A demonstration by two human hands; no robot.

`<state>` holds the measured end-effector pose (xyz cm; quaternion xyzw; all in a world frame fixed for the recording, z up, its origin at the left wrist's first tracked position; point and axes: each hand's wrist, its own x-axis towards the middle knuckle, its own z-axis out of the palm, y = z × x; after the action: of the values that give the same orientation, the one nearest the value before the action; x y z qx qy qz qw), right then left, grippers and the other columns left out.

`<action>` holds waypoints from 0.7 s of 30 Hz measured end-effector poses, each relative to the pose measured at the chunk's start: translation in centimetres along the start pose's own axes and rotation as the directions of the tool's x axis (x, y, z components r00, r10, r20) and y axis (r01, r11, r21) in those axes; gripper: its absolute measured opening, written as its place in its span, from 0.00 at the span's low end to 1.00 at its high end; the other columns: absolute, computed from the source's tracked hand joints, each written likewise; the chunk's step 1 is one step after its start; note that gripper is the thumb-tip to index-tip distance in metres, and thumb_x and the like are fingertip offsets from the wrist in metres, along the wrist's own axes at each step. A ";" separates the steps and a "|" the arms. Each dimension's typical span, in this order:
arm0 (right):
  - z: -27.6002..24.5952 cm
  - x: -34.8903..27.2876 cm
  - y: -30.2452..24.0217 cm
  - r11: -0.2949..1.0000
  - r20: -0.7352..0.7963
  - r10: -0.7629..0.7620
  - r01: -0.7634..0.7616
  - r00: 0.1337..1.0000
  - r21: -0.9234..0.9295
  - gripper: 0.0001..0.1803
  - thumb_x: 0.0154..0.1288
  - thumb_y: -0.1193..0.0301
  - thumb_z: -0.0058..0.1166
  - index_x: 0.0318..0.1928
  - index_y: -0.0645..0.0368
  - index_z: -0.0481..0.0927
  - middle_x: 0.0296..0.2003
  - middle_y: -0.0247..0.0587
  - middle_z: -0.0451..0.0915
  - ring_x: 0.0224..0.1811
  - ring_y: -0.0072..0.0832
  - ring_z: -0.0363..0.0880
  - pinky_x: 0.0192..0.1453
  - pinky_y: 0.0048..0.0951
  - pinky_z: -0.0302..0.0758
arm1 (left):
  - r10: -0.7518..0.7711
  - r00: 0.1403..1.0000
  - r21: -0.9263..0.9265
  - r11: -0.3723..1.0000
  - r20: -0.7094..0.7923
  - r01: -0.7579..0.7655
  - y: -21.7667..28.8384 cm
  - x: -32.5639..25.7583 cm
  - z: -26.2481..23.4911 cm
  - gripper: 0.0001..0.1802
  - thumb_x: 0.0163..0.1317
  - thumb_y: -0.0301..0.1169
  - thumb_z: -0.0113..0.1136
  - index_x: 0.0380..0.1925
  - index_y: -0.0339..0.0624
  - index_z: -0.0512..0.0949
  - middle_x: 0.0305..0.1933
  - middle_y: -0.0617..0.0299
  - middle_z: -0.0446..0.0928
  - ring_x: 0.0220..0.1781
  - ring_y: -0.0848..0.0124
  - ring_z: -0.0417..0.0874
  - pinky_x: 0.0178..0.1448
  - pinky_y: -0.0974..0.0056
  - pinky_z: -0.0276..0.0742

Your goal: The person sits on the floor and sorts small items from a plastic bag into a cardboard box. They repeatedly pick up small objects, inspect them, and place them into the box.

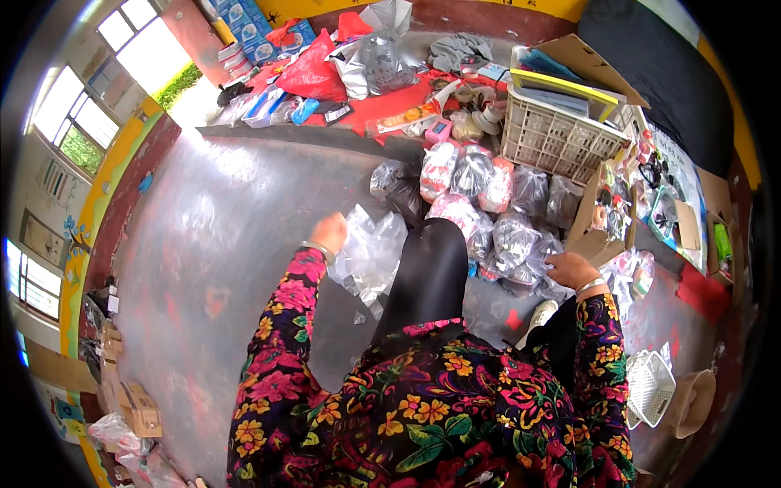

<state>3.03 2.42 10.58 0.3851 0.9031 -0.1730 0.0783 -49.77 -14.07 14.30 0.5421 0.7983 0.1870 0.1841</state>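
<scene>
My left hand (329, 233) is on the left, slightly blurred, with its fingers curled in. What it holds, if anything, does not show. Right beside it, against my knee, lies a loose pile of clear plastic bags (368, 254). On the other side, my right hand (572, 270) reaches in with bent fingers closed at the edge of a filled clear plastic bag (543, 250). That bag belongs to a heap of packed bags (514, 237) on the floor in front of me, with red, white and dark contents.
A cream plastic crate (561, 140) stands behind the heap, and an open cardboard box (600, 213) beside it. A low ledge (325, 140) holds a red bag (316, 71) and loose goods. To the right are a white basket (650, 389) and a brown container (691, 402).
</scene>
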 end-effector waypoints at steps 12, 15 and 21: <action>-3.7 -1.3 -4.1 0.990 0.005 0.013 -0.013 1.000 0.143 0.19 0.52 0.62 0.48 0.44 0.56 0.74 0.35 0.51 0.76 0.37 0.45 0.75 0.42 0.39 0.71 | -0.068 0.991 -0.943 -0.321 0.117 0.089 10.9 1.0 -4.2 0.05 0.58 0.29 0.48 0.27 0.40 0.70 0.21 0.65 0.70 0.18 0.78 0.67 0.18 0.76 0.61; -4.3 -0.9 -5.6 0.950 -0.026 -0.047 0.053 0.999 0.309 0.27 0.53 0.60 0.52 0.54 0.56 0.67 0.47 0.52 0.72 0.49 0.41 0.71 0.51 0.35 0.68 | -0.065 0.995 -0.920 -0.390 0.074 0.043 15.2 0.8 -3.0 0.07 0.58 0.30 0.48 0.24 0.41 0.70 0.20 0.67 0.69 0.17 0.79 0.67 0.18 0.76 0.62; -3.4 1.2 -6.8 -0.095 -0.182 -0.078 0.174 0.980 0.980 0.43 0.48 0.61 0.61 0.60 0.64 0.55 0.57 0.45 0.61 0.58 0.34 0.61 0.59 0.28 0.60 | 0.225 0.964 -0.906 -0.363 0.143 0.219 27.4 -1.1 0.3 0.09 0.58 0.31 0.47 0.32 0.36 0.73 0.22 0.67 0.71 0.21 0.79 0.71 0.26 0.75 0.69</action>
<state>-2.78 0.08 15.11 0.2369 0.5186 -0.7738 -0.2758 -27.36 -5.70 27.78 0.1726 0.2569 0.6891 0.6552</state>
